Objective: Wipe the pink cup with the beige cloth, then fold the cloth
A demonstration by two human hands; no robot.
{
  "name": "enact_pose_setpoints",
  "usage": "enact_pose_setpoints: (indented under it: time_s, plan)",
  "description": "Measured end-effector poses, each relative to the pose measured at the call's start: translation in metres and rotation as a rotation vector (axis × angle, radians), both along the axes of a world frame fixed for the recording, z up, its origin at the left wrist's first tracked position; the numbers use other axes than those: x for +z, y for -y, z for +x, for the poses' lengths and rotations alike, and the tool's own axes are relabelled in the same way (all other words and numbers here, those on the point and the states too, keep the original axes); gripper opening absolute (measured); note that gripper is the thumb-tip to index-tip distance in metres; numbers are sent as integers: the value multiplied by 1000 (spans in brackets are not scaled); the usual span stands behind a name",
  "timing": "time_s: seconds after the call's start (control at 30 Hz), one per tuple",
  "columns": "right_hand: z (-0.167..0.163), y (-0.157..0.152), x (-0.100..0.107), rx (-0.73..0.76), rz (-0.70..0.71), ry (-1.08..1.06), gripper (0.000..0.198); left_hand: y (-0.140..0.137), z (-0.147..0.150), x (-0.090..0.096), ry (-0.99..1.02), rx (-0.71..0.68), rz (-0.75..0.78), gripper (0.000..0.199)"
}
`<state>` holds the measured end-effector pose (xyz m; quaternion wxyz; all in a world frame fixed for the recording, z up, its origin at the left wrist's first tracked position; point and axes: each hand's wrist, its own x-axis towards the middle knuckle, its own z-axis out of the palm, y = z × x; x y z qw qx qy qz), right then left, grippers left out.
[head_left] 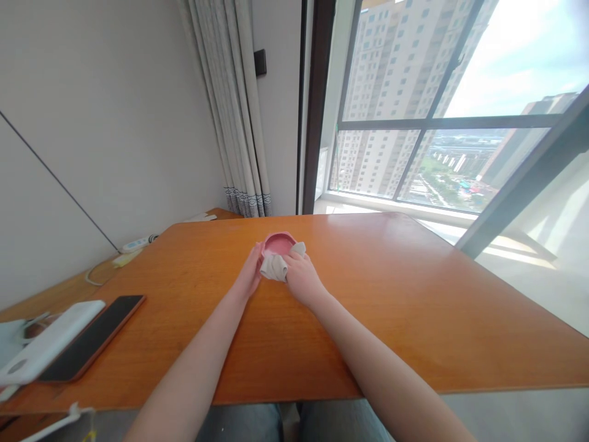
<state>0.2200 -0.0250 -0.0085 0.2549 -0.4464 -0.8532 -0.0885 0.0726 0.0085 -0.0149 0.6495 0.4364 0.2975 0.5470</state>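
Observation:
A small pink bowl (279,243) is tilted with its opening partly toward me, at the middle of the wooden table (391,294). My left hand (251,270) grips the bowl by its left side, fingers closed on it. In my right hand (301,276) is a whitish cloth (274,268), bunched up and pressed against the bowl's near right rim. One corner of the cloth sticks out above my right fingers. The cloth and my hands hide the lower part of the bowl.
At the left edge lie a black phone (94,337) and a white power bank (53,341). Behind them are a power strip (135,244) and a cable (94,276). A grey curtain (234,110) and a large window (427,123) stand beyond the table.

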Motion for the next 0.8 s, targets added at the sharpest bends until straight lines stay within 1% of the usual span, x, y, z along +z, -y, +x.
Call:
enact_pose_setpoints:
  time_s: [0.07, 0.17, 0.27, 0.33, 0.43, 0.53, 0.6, 0.67, 0.73, 0.8]
  plan:
    - [1, -1, -1, -25, 19, -31, 18, 4, 11, -5, -2, 24, -3, 52]
    - [1, -2, -4, -9, 6, -49, 19, 6, 18, -8, -36, 151, 19, 53]
    - [-5, -1, -5, 36, -14, -53, 18, -1, 9, -8, -111, 303, 109, 45]
    - [-10, 0, -6, 74, 7, -58, 19, -8, -3, -6, -201, 353, 165, 38]
    - [-14, 0, -7, 106, 37, -36, 15, -16, -20, -3, -321, 383, 204, 35]
    - [-11, -1, -8, 94, 40, -14, 16, -17, -24, -2, -336, 394, 143, 48]
    - [-7, -3, -9, 67, 36, -17, 17, -13, -19, -4, -284, 383, 84, 57]
    - [-4, -4, -9, 29, 25, -37, 16, -9, -8, -6, -202, 337, 55, 62]
    - [-2, -4, -10, -8, 13, -70, 17, -5, 3, -9, -147, 290, 57, 68]
    - [-3, -3, -10, -21, -5, -91, 19, -3, 9, -11, -173, 293, 77, 77]
